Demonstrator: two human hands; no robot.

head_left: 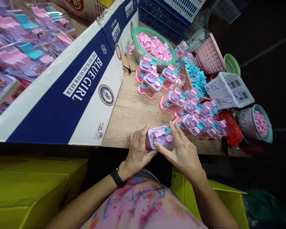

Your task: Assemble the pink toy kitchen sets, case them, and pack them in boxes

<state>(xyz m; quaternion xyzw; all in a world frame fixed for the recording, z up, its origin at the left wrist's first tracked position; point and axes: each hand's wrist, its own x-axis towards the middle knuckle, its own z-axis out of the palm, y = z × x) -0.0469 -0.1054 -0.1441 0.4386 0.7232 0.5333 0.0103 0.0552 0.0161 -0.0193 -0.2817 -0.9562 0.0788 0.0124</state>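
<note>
My left hand (138,149) and my right hand (181,151) both grip a small toy kitchen set (160,137) in a clear plastic shell, at the near edge of the wooden table (128,111). The set is lilac and pink with a teal piece. My left fingers curl round its left end. My right fingers lie over its right end, with the thumb pressed on its front. A black watch (117,178) sits on my left wrist.
Several packed toy sets (195,117) are heaped to the right, with unpacked sets (152,81) behind. A green basket of pink parts (154,44), teal parts (195,76), pink and white baskets stand at the back. A Blue Girl carton (69,86) fills the left.
</note>
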